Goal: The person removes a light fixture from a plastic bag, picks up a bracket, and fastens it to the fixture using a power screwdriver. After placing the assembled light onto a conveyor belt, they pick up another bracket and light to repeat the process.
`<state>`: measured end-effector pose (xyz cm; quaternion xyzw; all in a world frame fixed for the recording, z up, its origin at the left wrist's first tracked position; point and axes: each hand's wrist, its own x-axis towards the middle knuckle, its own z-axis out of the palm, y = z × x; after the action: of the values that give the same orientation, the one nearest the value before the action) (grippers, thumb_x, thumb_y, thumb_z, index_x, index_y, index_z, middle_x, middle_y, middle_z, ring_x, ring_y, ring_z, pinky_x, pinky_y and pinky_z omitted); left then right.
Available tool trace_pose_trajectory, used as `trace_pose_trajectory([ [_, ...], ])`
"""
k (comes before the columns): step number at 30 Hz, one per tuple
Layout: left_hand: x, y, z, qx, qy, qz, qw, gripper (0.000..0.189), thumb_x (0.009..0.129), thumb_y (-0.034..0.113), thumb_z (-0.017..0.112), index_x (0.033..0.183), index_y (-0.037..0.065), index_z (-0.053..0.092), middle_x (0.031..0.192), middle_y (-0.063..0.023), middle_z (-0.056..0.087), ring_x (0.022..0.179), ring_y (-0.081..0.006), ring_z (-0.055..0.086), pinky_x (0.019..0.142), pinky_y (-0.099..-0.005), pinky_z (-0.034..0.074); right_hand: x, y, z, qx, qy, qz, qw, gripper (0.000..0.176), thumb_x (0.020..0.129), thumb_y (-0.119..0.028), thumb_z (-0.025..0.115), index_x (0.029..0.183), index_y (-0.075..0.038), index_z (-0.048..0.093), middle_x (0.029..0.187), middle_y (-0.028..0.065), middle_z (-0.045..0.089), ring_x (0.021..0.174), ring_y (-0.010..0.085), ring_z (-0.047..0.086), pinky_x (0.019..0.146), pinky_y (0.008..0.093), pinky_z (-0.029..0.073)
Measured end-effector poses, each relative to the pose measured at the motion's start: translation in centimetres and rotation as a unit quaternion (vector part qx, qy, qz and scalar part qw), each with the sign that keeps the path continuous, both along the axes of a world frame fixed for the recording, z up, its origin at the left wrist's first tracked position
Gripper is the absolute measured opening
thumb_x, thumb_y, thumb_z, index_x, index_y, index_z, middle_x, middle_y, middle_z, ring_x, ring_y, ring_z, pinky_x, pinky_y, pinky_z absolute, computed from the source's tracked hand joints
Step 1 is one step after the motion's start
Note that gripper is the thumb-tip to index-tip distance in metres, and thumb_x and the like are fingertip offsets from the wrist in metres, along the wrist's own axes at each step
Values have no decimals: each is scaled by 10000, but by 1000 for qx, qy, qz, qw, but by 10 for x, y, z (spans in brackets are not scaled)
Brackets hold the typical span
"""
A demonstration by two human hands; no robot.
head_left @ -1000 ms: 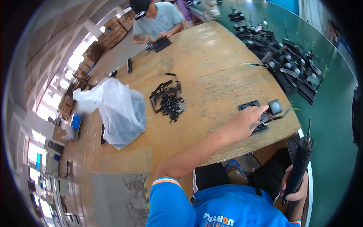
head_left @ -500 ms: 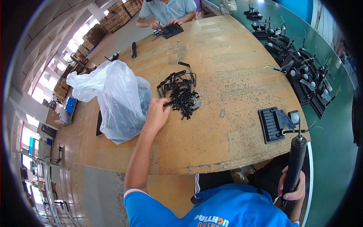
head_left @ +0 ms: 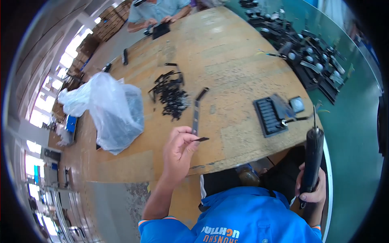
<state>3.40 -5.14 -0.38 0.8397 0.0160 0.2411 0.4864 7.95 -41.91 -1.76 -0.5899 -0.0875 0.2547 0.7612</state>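
Observation:
Pinched in my left hand (head_left: 178, 152) is a black U-shaped metal bracket (head_left: 196, 115), raised above the near part of the table. Beyond it lies a pile of black screws (head_left: 173, 101) with more black brackets (head_left: 162, 79) against its far side. My right hand (head_left: 314, 188) is wrapped round a black electric screwdriver (head_left: 314, 158), its bit pointing up and away from me. A black finned lamp housing (head_left: 269, 117) rests near the table's right edge, with a small sensor head (head_left: 296, 104) and a cable attached.
A clear plastic bag (head_left: 117, 113) stands on the left of the wooden table (head_left: 231, 73). Several finished-looking black lamps (head_left: 312, 65) lie heaped on the green surface (head_left: 352, 141) at right. Across the table, a person (head_left: 158, 14) handles a black lamp (head_left: 161, 30).
My left hand has come away from the screw pile, toward me and right, lifting a bracket. My right hand still holds the screwdriver. The view has shifted somewhat.

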Motion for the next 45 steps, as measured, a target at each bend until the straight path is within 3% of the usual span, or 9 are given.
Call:
trace_pose_trajectory([
  [6, 25, -55, -5, -477, 37, -195, 856, 109, 939, 128, 469, 955, 37, 527, 1083, -147, 550, 1074, -280, 538, 869, -351, 486, 10, -31, 37, -7, -123, -266, 956, 850, 568, -342, 760, 1206, 79, 387, 663, 53, 544, 455, 106, 540, 402, 193, 423],
  [13, 38, -73, -26, -690, 37, -272, 669, 204, 965, 234, 419, 973, 58, 522, 992, -104, 565, 909, -236, 546, 803, -340, 486, 81, -129, -11, -426, -87, -377, 818, 364, 766, -237, 620, 999, 13, 495, 680, 37, 516, 571, 121, 535, 521, 261, 439],
  [17, 40, -87, -20, -810, 85, -243, 526, 220, 979, 224, 374, 988, 43, 498, 958, -83, 547, 861, -205, 533, 762, -312, 493, 85, -103, -13, -607, -84, -350, 709, 443, 696, -231, 663, 1030, 27, 527, 886, 180, 584, 842, 307, 579, 795, 393, 450],
  [19, 40, -91, -17, -833, 113, -221, 495, 222, 978, 249, 383, 955, 66, 507, 952, -85, 550, 864, -196, 530, 748, -293, 482, 76, -77, 6, -749, -251, -345, 507, 441, 689, -197, 677, 1060, 2, 546, 1075, 212, 542, 1045, 355, 497, 904, 404, 396],
  [24, 33, -110, -10, -812, 153, -195, 528, 229, 984, 255, 363, 963, 72, 497, 967, -88, 559, 801, -165, 513, 678, -266, 459, 43, 21, 53, -423, -680, -162, 577, 328, 704, -138, 669, 1011, -53, 594, 1035, 111, 581, 1016, 269, 537, 944, 438, 365],
  [28, 30, -111, -11, -799, 154, -233, 533, 242, 987, 278, 352, 959, 82, 490, 929, -88, 572, 748, -141, 488, 618, -241, 416, 36, 66, 36, -385, -675, -44, 628, 198, 706, -196, 684, 809, -76, 565, 767, 52, 550, 817, 210, 552, 948, 448, 354],
  [33, 29, -117, -7, -640, 101, -159, 745, 296, 985, 326, 326, 903, 99, 496, 756, -42, 523, 655, -118, 420, 552, -227, 359, 42, 74, 18, -299, -643, 57, 703, 163, 761, -183, 687, 759, -81, 558, 626, 22, 457, 656, 184, 511, 931, 439, 347],
  [40, 46, -141, -13, -611, 33, -162, 774, 488, 931, 561, 247, 778, 136, 431, 502, 14, 329, 484, -109, 313, 419, -240, 246, 30, 84, 0, -188, -654, 42, 732, 252, 738, -119, 667, 630, -77, 443, 577, 46, 424, 562, 216, 468, 714, 341, 418],
  [45, 47, -149, -10, -710, 80, -166, 680, 413, 930, 475, 269, 769, 134, 437, 480, 32, 281, 443, -93, 255, 401, -233, 256, 26, 87, -8, -173, -678, 17, 714, 263, 730, -118, 658, 616, -60, 429, 566, 57, 417, 576, 202, 460, 622, 334, 395],
])
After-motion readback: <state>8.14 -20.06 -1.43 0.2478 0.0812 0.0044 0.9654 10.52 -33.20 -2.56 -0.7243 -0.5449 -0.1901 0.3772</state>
